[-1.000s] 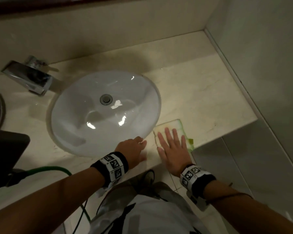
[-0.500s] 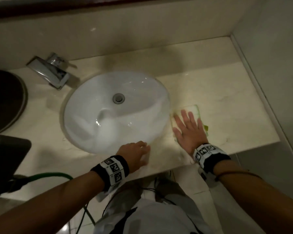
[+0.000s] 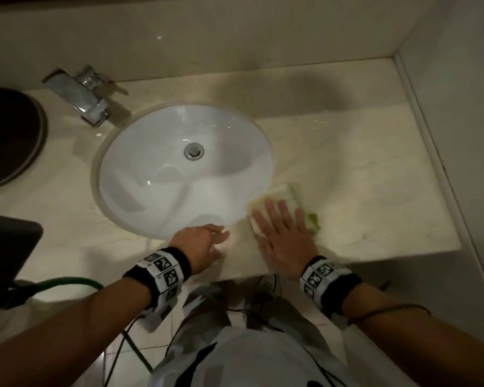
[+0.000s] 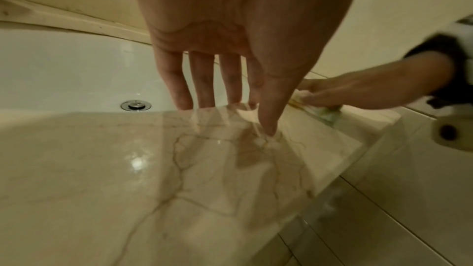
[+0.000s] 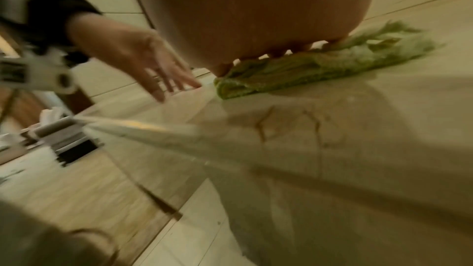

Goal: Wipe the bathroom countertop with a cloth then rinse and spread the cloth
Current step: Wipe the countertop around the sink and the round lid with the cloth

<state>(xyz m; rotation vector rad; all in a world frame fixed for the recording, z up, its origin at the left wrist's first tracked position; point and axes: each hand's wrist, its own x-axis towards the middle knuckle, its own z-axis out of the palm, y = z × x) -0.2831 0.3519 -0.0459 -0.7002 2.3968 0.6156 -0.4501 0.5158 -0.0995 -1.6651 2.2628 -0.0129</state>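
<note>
A folded yellow-green cloth (image 3: 288, 202) (image 5: 320, 70) lies on the beige marble countertop (image 3: 361, 177), just right of the white oval sink (image 3: 185, 169). My right hand (image 3: 280, 233) presses flat on the cloth with straight, spread fingers and covers most of it. My left hand (image 3: 204, 244) (image 4: 225, 88) rests on the counter's front strip beside the sink rim, fingers straight and holding nothing. In the left wrist view the cloth (image 4: 325, 112) shows under the right hand's fingers.
A chrome faucet (image 3: 81, 99) stands at the back left of the sink. A dark round object (image 3: 9, 138) sits at the far left. Walls close the counter at the back and right. A green hose (image 3: 67, 283) runs below the counter's front edge.
My right hand has slid the cloth back toward me and to the sink's rim after a push away half a second ago. The left hand has stayed by the sink's front rim.
</note>
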